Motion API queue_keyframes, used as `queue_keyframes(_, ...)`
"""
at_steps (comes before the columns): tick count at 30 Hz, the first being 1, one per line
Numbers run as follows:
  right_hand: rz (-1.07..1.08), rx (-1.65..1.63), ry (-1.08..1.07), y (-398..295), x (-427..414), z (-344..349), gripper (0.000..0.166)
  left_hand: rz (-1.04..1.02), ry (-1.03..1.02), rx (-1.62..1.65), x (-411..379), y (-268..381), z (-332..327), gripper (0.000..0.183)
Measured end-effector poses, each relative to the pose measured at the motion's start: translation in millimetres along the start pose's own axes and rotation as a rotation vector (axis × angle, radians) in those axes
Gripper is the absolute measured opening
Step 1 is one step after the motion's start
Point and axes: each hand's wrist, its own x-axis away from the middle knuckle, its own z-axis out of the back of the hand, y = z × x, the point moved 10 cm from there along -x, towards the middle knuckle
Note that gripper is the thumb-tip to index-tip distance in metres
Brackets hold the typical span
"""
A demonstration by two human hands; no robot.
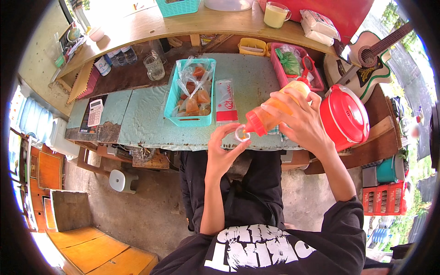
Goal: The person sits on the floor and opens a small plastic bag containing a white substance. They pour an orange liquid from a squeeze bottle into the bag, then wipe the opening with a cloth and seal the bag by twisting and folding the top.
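Note:
My right hand (297, 117) grips a squeeze bottle (275, 110) of orange sauce, tilted with its red cap pointing down to the left. The tip is at the mouth of a small clear plastic bag or cup (242, 133), which my left hand (227, 142) holds between thumb and fingers. Some orange sauce shows inside it. Behind my left hand a pack of clear plastic bags (226, 100) with red print lies flat. Left of that pack stands a turquoise plastic basket (190, 121) holding several small knotted bags of orange-brown sauce.
A red lidded container (345, 115) stands right of my right hand. Behind are a pink basket (280, 70), a yellow container (252, 46) and a glass mug (154, 67). A calculator (95, 112) lies left. A guitar (364, 62) leans at right; a raised shelf (206, 25) spans the back.

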Motion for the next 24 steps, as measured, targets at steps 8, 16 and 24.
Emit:
queue_keyframes(8, 0.066, 0.036, -0.027, -9.0, 0.7, 3.4, 0.071, -0.076, -0.004, -0.163, -1.2, 15.5, 0.4, 0.047)
queue_keyframes(16, 0.086, 0.075, 0.036, -7.2, 4.1, 4.6, 0.070, -0.079, -0.020, -0.200, -1.1, 20.1, -2.4, 0.046)
queue_keyframes(24, 0.117, 0.113, 0.033, -8.5, 5.3, 8.7, 0.069, -0.056, -0.042, -0.103, -0.6, 8.4, -7.5, 0.048)
